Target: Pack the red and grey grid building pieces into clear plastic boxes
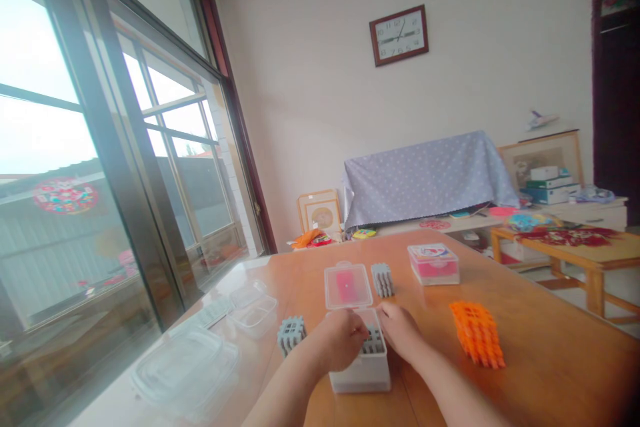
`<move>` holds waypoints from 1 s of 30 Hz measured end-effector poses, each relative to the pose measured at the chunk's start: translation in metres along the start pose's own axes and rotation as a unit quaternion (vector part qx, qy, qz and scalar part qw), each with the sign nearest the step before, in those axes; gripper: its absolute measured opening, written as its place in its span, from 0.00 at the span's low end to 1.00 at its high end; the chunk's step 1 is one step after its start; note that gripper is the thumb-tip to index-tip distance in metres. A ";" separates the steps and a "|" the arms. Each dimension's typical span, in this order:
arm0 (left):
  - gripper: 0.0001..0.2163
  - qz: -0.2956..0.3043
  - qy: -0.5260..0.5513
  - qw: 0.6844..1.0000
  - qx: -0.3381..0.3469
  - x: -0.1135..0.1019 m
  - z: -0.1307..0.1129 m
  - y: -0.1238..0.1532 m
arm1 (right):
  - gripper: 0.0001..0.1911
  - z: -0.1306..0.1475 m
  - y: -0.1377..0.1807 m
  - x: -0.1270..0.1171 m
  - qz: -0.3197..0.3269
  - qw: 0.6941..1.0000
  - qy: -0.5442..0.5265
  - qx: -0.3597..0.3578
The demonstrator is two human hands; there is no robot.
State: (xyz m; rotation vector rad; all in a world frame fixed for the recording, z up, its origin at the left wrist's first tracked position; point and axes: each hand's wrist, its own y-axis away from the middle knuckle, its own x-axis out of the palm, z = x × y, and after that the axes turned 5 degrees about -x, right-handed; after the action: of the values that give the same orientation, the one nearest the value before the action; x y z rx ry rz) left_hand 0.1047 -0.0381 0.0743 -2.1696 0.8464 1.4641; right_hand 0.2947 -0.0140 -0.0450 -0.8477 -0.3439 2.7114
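Observation:
A clear plastic box (361, 377) stands near the middle of the wooden table, its hinged lid (349, 285) tipped back and showing a pink patch. Inside lie grey interlocking pieces (373, 341), partly hidden by my hand. My left hand (345, 340) is over the box opening with its fingers curled closed; what they hold, if anything, is hidden. At the box's right rim, my right hand (399, 328) grips the far corner. Grey block stacks stand nearby, one to the left (291, 335) and one behind right (383, 280).
An orange block stack (477, 335) sits on the right of the table (425, 380). Behind it is a closed box (434, 265) with pink contents. Clear containers (187, 370) and a smaller tub (254, 312) lie left, near the glass doors. A low wooden table (595, 263) stands beyond, right.

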 end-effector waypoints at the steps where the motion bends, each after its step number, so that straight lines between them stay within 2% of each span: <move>1: 0.13 -0.007 0.002 1.000 0.002 -0.001 0.002 0.001 | 0.18 0.000 0.000 0.000 0.001 1.000 -0.002 0.001; 5: 0.15 -0.048 0.022 0.999 0.003 -0.014 0.008 0.010 | 0.17 -0.001 0.000 0.001 0.003 1.000 -0.007 0.004; 10: 0.12 -0.129 0.060 0.990 0.009 -0.046 0.026 0.033 | 0.17 -0.003 0.002 0.001 0.002 1.000 -0.011 0.001; 14: 0.12 -0.167 0.063 0.983 -0.048 -0.072 0.053 0.055 | 0.18 -0.005 0.002 0.002 0.008 1.000 -0.016 -0.002; 17: 0.14 -0.154 0.057 0.983 -0.087 -0.083 0.074 0.069 | 0.18 -0.007 0.002 0.003 0.012 1.000 -0.018 -0.003; 21: 0.21 -0.113 0.044 0.988 -0.097 -0.085 0.090 0.082 | 0.20 -0.013 -0.001 0.005 0.024 1.000 -0.019 -0.007; 25: 0.25 -0.089 0.023 0.990 -0.109 -0.079 0.092 0.086 | 0.21 -0.023 -0.004 0.008 0.041 0.999 -0.022 -0.011; 30: 0.23 -0.103 0.007 0.988 -0.115 -0.076 0.090 0.085 | 0.21 -0.030 -0.007 0.012 0.040 0.999 -0.026 -0.015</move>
State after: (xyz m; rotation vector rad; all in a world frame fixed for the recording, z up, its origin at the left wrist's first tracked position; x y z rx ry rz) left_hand -0.0351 -0.0257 0.1112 -2.3536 0.4571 1.5047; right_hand 0.3041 0.0001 -0.0727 -0.8181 -0.3713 2.8119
